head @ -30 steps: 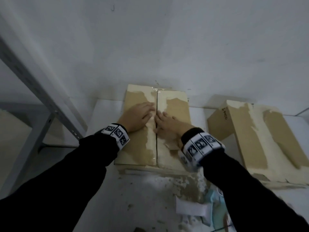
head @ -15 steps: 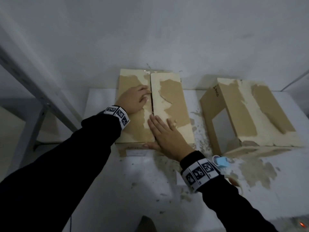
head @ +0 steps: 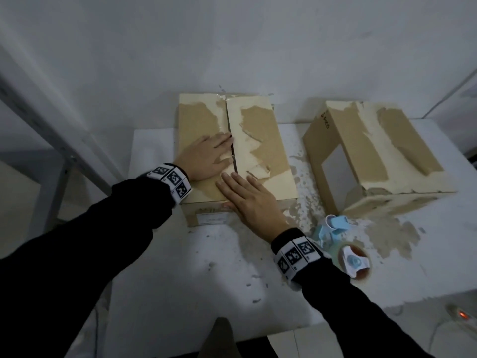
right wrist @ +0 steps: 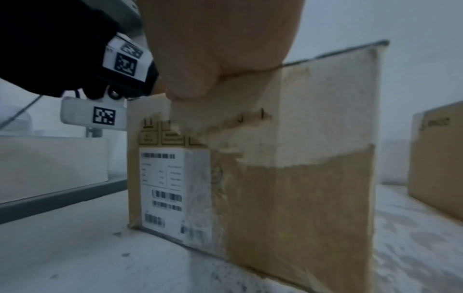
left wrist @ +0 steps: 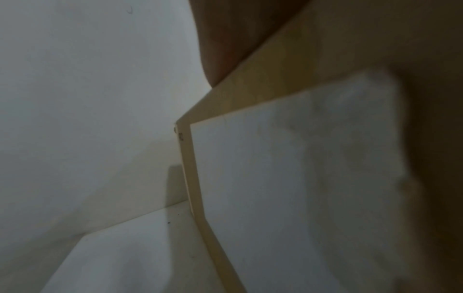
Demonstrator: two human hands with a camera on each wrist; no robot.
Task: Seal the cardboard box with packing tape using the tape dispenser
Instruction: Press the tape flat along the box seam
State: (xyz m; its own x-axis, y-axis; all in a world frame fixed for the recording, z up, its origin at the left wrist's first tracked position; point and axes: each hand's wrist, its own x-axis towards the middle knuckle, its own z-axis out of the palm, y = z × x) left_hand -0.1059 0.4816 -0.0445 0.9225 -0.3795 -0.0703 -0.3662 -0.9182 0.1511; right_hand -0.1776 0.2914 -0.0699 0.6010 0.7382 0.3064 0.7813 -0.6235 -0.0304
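Note:
The cardboard box stands on the white table against the wall, its two top flaps down with a narrow dark seam between them. My left hand lies flat on the left flap, fingertips at the seam. My right hand presses flat on the near end of the top, fingers across the seam, thumb over the front edge. In the right wrist view the box's front face carries a shipping label. The light-blue tape dispenser with its roll lies on the table right of my right wrist.
A second cardboard box lies on its side at the right, its open end toward me. Torn paper and brown scraps litter the table around it. A grey metal shelf frame stands at the left.
My right hand has slid back along the seam to the box's near edge. My left hand stays on the left flap. The view has dropped, and the tape dispenser now shows.

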